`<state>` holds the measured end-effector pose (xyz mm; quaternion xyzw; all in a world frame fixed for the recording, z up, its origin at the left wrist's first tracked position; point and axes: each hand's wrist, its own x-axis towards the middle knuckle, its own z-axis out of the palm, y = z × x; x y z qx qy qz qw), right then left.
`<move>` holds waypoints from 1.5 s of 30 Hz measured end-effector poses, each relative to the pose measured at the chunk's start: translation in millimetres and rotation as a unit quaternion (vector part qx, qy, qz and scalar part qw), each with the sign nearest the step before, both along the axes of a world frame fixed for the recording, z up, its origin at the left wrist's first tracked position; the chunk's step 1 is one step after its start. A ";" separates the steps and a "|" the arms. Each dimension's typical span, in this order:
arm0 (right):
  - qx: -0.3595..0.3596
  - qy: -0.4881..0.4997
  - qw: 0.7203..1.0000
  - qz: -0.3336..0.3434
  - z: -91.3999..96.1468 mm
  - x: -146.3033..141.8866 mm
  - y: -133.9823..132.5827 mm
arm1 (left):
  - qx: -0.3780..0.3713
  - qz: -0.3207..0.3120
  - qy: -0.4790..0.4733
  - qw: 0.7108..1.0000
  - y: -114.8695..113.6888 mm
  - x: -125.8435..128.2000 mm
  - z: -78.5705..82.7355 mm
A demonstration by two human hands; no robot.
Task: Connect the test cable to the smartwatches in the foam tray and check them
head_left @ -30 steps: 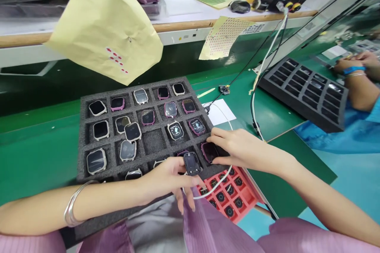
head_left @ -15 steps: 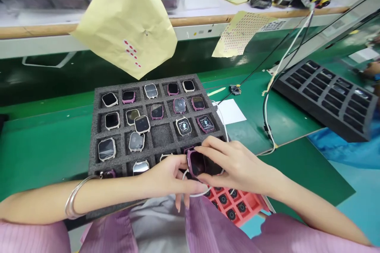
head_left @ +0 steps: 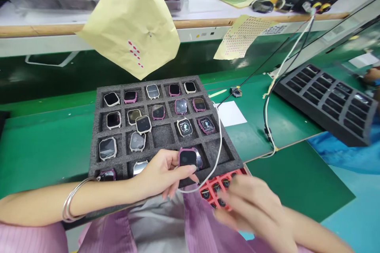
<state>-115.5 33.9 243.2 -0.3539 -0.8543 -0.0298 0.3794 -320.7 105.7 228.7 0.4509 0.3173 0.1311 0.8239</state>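
Between the fingers and thumb of my left hand (head_left: 166,172) is a smartwatch with a purple case (head_left: 187,157), its dark screen facing up. It is above the near right part of a grey foam tray (head_left: 163,136) of square compartments, partly covering another watch there. My right hand (head_left: 255,205), smeared by motion, is apart from the watch, over the lower right; whether it holds anything does not show. Beneath it lies a red tray (head_left: 211,185) with round black pieces, partly hidden. A white cable (head_left: 220,142) loops beside the foam tray and under my left hand.
Purple and pale watches fill many foam compartments, one pale watch (head_left: 143,124) overlapping another. A black tray (head_left: 323,124) with dark pieces stands at right. White paper (head_left: 232,113) and a small dark part (head_left: 236,91) lie on the green bench. Yellow sheets (head_left: 139,27) hang from the shelf edge.
My right hand has let go of the purple watch and moved down and right, over the red tray. My left hand keeps the watch, shifted slightly left.
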 end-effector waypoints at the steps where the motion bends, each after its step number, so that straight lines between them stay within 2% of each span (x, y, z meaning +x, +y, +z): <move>1: -0.053 -0.033 0.995 0.071 -6.4 -1.0 -9.0 | 0.002 -0.003 0.007 1.000 1.1 -0.1 2.0; 2: -0.120 -0.080 0.981 0.129 -13.6 -3.3 -16.2 | 0.004 -0.007 0.013 1.000 2.1 0.1 3.6; 4: -0.278 -0.219 0.915 0.193 -29.1 -11.1 -23.2 | 0.009 -0.013 0.020 1.000 3.7 1.3 5.6; 6: -0.356 -0.287 0.870 0.183 -42.8 -20.9 -20.3 | 0.014 -0.014 0.023 1.000 4.6 2.3 6.5; 7: -0.372 -0.288 0.866 0.170 -47.8 -25.5 -16.2 | 0.015 -0.014 0.024 0.999 4.8 2.3 6.7; 9: -0.380 -0.257 0.876 0.151 -53.2 -32.3 -6.5 | 0.019 -0.012 0.031 0.999 5.0 1.0 7.6; 13: -0.373 -0.197 0.891 0.167 -53.4 -38.6 5.9 | 0.026 -0.006 0.049 0.998 5.2 -5.4 12.0; 18: -0.360 -0.141 0.910 0.152 -55.8 -46.1 19.9 | 0.025 0.008 0.070 0.997 7.1 -13.4 16.1; 24: -0.363 -0.156 0.908 0.138 -65.5 -62.5 52.9 | 0.066 0.052 0.077 0.994 14.7 -18.5 15.3; 27: -0.365 -0.159 0.907 0.138 -54.2 -61.4 56.5 | 0.085 0.062 0.082 0.991 18.6 -19.4 15.1; 29: -0.374 -0.165 0.895 0.178 -34.2 -53.1 52.2 | 0.090 0.063 0.083 0.991 20.6 -19.5 14.4; 31: -0.397 -0.172 0.864 0.256 -9.0 -41.0 46.6 | 0.091 0.070 0.082 0.990 21.6 -18.9 13.3; 32: -0.389 -0.143 0.874 0.253 2.9 -35.0 44.8 | 0.091 0.073 0.080 0.990 21.4 -18.2 12.6; 35: -0.245 -0.046 0.962 0.115 24.1 -23.4 46.9 | 0.094 0.056 0.066 0.992 17.8 -13.5 10.2; 37: -0.180 -0.045 0.981 0.066 23.9 -20.9 53.7 | 0.100 0.032 0.060 0.993 13.8 -8.6 7.8; 38: -0.180 -0.058 0.980 0.068 20.8 -20.0 57.6 | 0.103 0.025 0.060 0.993 12.0 -6.0 6.2; 42: -0.276 -0.047 0.949 0.141 5.5 -6.6 74.7 | 0.095 0.008 0.022 0.995 8.6 2.5 -2.9; 45: -0.302 0.024 0.943 0.139 -1.7 13.4 94.2 | 0.056 0.004 -0.030 0.998 7.1 6.7 -10.4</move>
